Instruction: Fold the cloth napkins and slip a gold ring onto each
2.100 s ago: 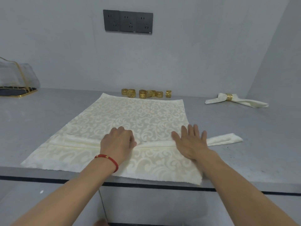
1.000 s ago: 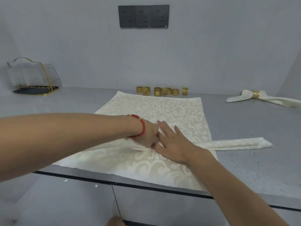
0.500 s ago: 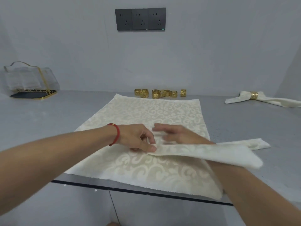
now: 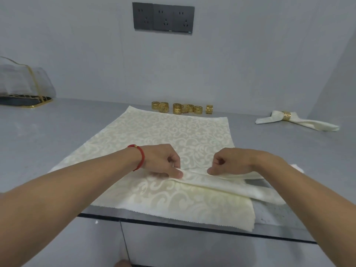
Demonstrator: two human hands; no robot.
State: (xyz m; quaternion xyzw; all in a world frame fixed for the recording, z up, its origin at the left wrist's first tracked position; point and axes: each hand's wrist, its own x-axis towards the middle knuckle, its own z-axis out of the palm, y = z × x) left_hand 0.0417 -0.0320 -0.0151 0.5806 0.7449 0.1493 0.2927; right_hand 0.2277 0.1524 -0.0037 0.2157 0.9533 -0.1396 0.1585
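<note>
A cream patterned napkin [image 4: 173, 132] lies spread flat on the grey counter. Across its near half lies a second cream napkin folded into a narrow strip [image 4: 227, 186]. My left hand [image 4: 163, 162], with a red cord at the wrist, pinches the strip at its fold. My right hand [image 4: 231, 163] pinches the same strip a little to the right; the strip's doubled end runs under my right forearm. Several gold rings [image 4: 183, 108] stand in a row at the back by the wall. A finished napkin with a gold ring [image 4: 287, 120] lies at the far right.
The grey counter [image 4: 48, 135] ends in a front edge just below the flat napkin. A clear bag with gold trim [image 4: 23, 83] sits at the far left. Dark wall sockets [image 4: 163, 17] are above the rings. A side wall closes the right.
My left hand crossed from the strip's left part to its middle. The strip's left half came over to the right, doubling the strip. Both hands now pinch the fold.
</note>
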